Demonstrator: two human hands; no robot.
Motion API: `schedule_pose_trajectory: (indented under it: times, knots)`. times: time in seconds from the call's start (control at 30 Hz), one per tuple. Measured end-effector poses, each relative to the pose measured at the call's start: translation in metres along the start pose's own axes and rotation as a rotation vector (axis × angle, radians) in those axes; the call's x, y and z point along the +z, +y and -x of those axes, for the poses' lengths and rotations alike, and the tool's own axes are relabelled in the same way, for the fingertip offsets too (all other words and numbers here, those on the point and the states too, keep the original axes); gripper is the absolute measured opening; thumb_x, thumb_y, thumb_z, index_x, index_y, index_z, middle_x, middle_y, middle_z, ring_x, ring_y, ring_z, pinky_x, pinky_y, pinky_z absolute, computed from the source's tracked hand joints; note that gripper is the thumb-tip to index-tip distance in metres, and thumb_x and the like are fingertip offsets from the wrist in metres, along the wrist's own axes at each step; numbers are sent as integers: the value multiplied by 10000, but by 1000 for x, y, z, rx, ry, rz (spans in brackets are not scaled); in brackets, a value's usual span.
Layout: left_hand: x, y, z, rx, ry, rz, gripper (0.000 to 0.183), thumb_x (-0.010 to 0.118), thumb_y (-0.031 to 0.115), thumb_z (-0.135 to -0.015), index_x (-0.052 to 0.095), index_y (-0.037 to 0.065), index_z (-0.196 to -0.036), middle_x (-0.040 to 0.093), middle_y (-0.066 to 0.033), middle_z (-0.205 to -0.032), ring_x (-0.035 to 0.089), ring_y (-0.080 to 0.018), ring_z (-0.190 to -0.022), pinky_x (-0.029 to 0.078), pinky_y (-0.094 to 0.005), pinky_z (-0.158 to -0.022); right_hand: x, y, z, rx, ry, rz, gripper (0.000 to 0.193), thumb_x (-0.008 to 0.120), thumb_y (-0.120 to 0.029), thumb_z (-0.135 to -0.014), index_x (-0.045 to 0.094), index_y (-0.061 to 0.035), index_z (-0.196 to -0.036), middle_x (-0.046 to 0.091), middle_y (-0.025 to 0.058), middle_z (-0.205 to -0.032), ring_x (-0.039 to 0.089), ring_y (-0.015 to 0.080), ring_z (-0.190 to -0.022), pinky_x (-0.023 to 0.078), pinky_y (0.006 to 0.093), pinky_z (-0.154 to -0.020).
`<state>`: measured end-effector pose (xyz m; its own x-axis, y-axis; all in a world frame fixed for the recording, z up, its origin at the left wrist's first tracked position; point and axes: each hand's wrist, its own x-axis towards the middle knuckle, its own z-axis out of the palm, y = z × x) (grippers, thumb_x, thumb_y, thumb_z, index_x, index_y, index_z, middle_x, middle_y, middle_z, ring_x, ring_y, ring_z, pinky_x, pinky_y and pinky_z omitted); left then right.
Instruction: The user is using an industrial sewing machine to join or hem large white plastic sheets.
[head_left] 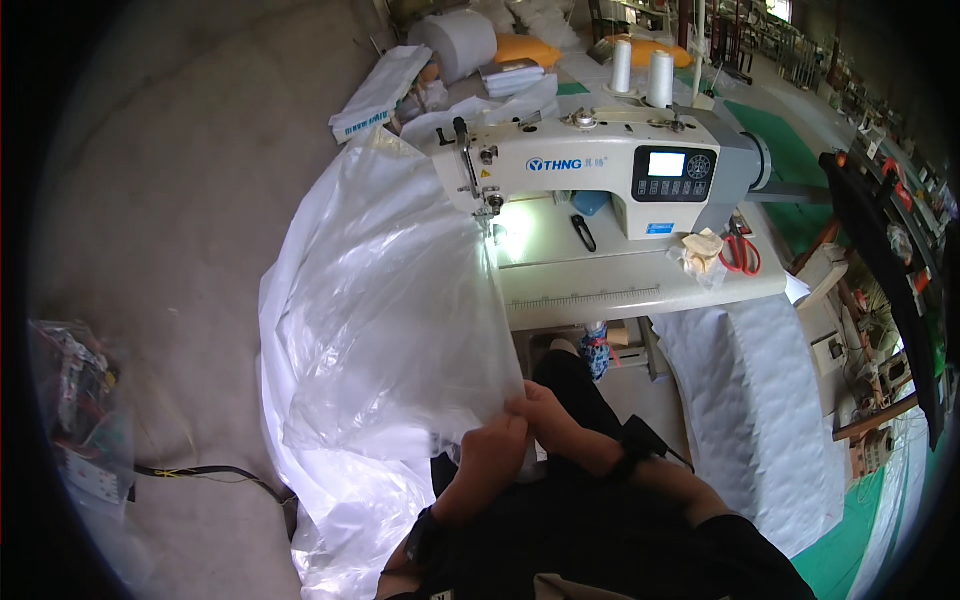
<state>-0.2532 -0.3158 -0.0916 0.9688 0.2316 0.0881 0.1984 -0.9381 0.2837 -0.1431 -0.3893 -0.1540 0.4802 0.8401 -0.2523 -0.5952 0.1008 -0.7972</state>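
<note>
A large translucent plastic sheet (390, 290) hangs from under the needle of a white sewing machine (570, 165) and drapes off the table's left end. Both my hands are closed on its near right edge, close to my lap. My left hand (492, 455) grips the sheet with its fingers curled. Right beside it, almost touching, my right hand (550, 415) pinches the same edge. Between my hands and the needle the edge is drawn out fairly straight. A lamp lights the needle area. My fingertips are partly hidden by the hands themselves.
On the machine table (600, 285) lie a black thread snipper (583, 233) and red-handled scissors (741, 255). Two white thread cones (660, 80) stand behind the machine. White quilted material (750, 420) hangs at the right. A black cable (215, 470) runs across the floor at left.
</note>
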Motion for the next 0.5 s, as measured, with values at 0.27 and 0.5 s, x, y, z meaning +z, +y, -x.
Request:
schedule_pose_trajectory:
  times: [0.27,0.5]
  knots:
    - [83,-65,45,34,-638,802,374,552,292,-893,565,11,-1139,619,-196,-1047,602,-288,-982,440,-364,-908,12,21,-5,-286,170,693,431,352,-93,-934,358,-56,-1363,574,202,-1142,578,240,-1062,437,363,-924]
    - [85,-153,-15,-199,296,17,461,499,343,-918,479,28,-1254,557,-143,-1167,547,-271,-1061,452,-339,-873,21,-19,-9,-40,133,289,431,321,-100,-953,345,-94,-1383,579,189,-1045,642,290,-862,584,382,-683]
